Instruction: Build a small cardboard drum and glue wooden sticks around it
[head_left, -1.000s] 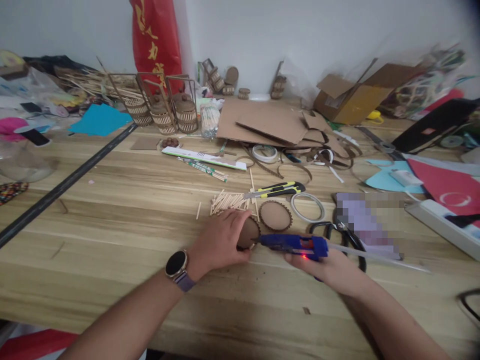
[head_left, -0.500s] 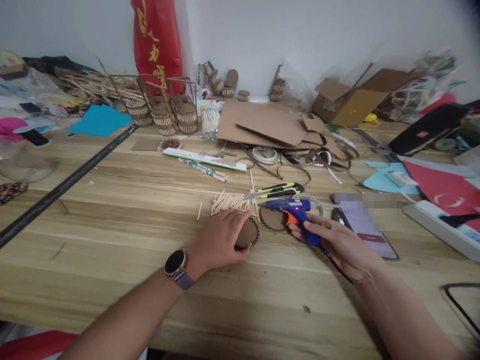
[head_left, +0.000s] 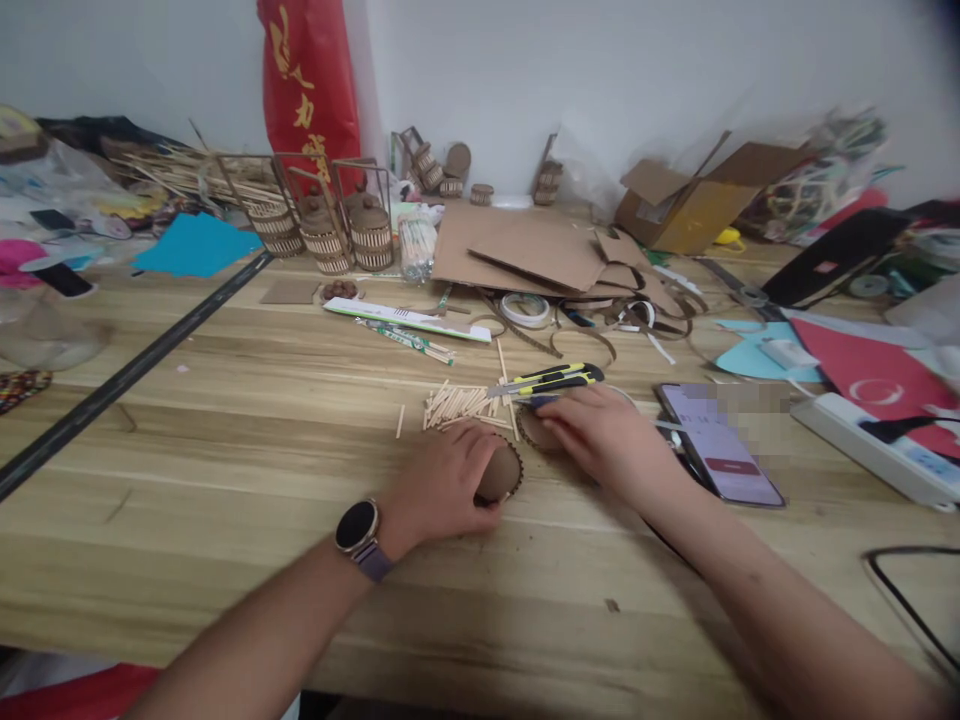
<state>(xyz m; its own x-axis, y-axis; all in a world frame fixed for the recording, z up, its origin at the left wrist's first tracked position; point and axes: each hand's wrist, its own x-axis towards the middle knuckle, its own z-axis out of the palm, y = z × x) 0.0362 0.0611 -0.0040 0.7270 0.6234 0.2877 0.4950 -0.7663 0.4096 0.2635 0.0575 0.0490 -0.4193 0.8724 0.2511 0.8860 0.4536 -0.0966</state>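
Observation:
My left hand (head_left: 450, 480), with a watch on its wrist, is closed on the edge of a round brown cardboard disc (head_left: 499, 475) with a ridged rim, resting on the table. My right hand (head_left: 600, 430) is over a second ridged disc (head_left: 534, 430), partly covering it. Under this hand the blue hot glue gun is mostly hidden; its clear glue stick (head_left: 670, 426) sticks out to the right. The right fingers are bent and blurred, so I cannot tell whether they hold anything. Short wooden sticks (head_left: 457, 405) lie in a pile beyond my left hand.
A yellow-black utility knife (head_left: 551, 378) lies behind the second disc. A phone (head_left: 724, 450) and a white power strip (head_left: 874, 450) are on the right. Small lidded baskets (head_left: 371, 235) stand at the back, beside cardboard sheets (head_left: 525, 245). A black cable (head_left: 892, 590) lies at front right.
The glue gun's tip moved from the left disc to above the second disc, then down. My right hand has shifted left over the gun, which it plainly gripped before. My left hand stays on its disc.

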